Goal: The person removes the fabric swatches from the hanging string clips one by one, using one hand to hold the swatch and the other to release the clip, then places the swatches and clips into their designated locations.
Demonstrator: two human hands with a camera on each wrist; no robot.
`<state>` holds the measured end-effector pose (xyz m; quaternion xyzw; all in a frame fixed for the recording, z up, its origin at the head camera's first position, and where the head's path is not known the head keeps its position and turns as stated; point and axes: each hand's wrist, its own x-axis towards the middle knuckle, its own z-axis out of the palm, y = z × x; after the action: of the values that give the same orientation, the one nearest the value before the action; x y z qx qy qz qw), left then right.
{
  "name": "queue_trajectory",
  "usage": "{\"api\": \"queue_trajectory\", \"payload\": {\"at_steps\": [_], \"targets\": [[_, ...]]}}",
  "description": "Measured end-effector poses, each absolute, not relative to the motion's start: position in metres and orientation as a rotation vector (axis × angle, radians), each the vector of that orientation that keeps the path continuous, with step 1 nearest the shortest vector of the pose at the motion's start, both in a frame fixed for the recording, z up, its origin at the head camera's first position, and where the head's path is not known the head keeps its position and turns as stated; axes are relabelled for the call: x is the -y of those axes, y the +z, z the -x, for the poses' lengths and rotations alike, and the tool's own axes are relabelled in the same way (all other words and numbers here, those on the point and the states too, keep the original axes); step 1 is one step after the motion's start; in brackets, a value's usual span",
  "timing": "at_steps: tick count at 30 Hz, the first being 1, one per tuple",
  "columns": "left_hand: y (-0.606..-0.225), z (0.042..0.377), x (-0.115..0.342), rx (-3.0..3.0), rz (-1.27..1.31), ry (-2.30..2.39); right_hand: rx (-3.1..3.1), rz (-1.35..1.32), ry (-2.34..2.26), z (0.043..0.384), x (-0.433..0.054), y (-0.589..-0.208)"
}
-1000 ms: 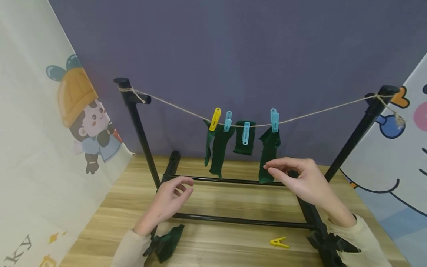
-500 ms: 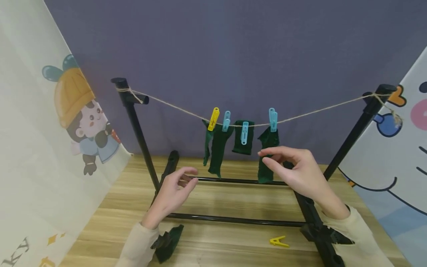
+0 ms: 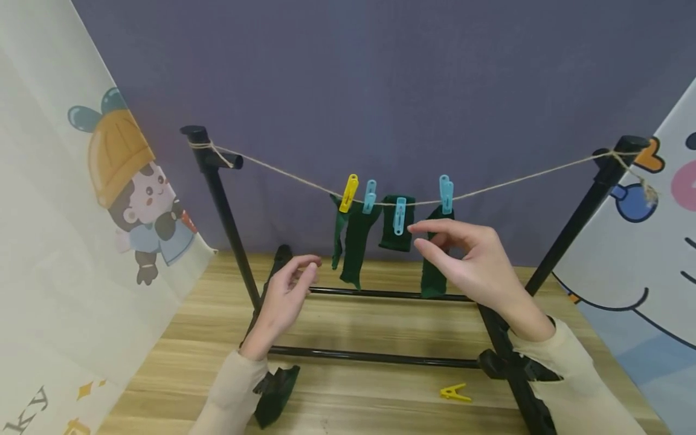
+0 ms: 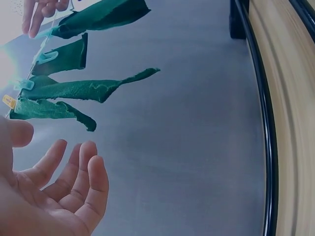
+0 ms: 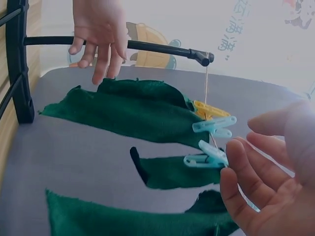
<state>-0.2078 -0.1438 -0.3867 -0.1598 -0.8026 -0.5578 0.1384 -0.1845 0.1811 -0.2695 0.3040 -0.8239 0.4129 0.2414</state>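
Dark green cloth pieces hang from a twine line (image 3: 519, 182). On the left, a long strip (image 3: 356, 244) is held by a yellow clothespin (image 3: 348, 193) and a blue clothespin (image 3: 369, 197). A short piece (image 3: 390, 232) hangs mid-line under another blue clothespin (image 3: 399, 216). At right, a further strip (image 3: 433, 281) hangs from a blue clothespin (image 3: 446, 194), partly hidden by my right hand (image 3: 478, 260). That hand has its thumb and index finger apart, close to the middle clothespin. My left hand (image 3: 285, 299), fingers loosely bent, holds nothing left of the long strip.
Black frame posts (image 3: 228, 223) carry the twine, with crossbars (image 3: 375, 357) low between them. A loose yellow clothespin (image 3: 455, 393) and a green cloth piece (image 3: 277, 402) lie on the wooden table (image 3: 370, 399). A dark grey panel (image 3: 380, 90) stands behind.
My right hand has moved up and left from the right-hand strip toward the middle clothespin. My left hand has risen slightly. The hung cloths have stayed in place.
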Motion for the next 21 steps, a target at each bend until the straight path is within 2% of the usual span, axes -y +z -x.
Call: {"api": "queue_trajectory", "payload": {"at_steps": [9,21], "targets": [[-0.379,0.214,0.138,2.268,0.478,-1.699,2.171,-0.931,1.040,0.198,-0.160,-0.253],[-0.366,0.219,0.134,2.238,0.502,-1.744,2.180,-0.920,0.957,0.207,-0.146,-0.245]]}}
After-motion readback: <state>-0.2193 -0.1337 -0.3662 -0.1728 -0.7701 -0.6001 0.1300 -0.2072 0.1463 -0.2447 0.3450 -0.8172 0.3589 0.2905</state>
